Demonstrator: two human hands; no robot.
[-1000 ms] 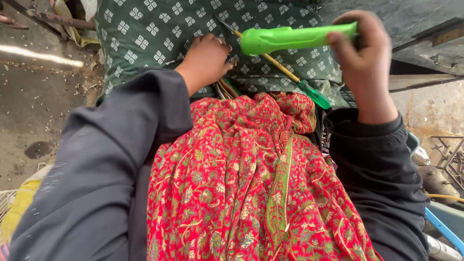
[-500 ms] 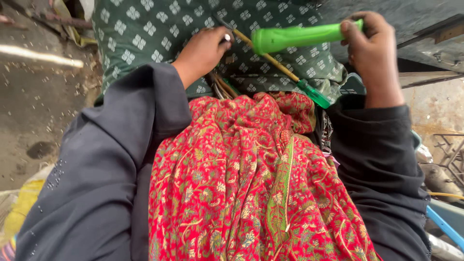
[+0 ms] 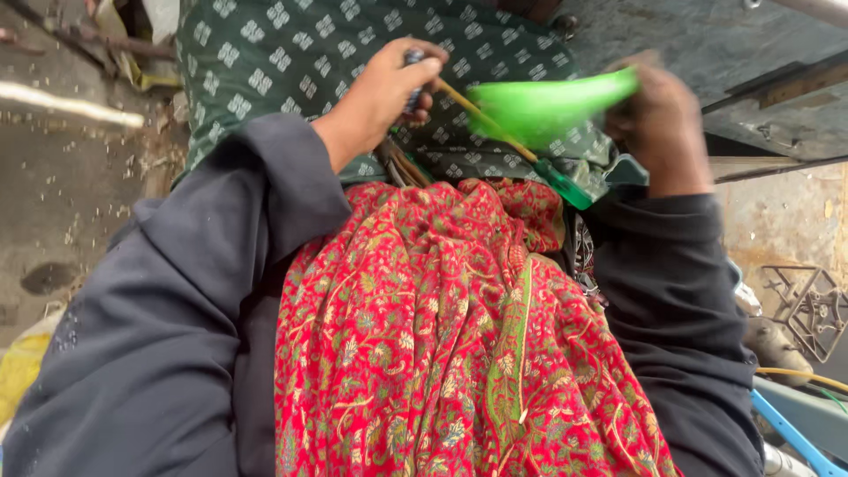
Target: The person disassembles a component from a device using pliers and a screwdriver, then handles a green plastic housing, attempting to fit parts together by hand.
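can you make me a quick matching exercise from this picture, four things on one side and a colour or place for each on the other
Things:
1. blurred green plastic tool
2. patterned floral cloth
3. dark green cloth with white square motifs
4. blue bar

Colours or places:
A. lower right corner
B. red, lying over the lap
C. held in the right hand
D. top of the view, under the left hand

Pairs: 1-C, 2-B, 3-D, 4-A

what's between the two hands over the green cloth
In the head view, a thin wooden stick slants from the left hand under the blurred green plastic tool held by the right hand, above the green patterned cloth.
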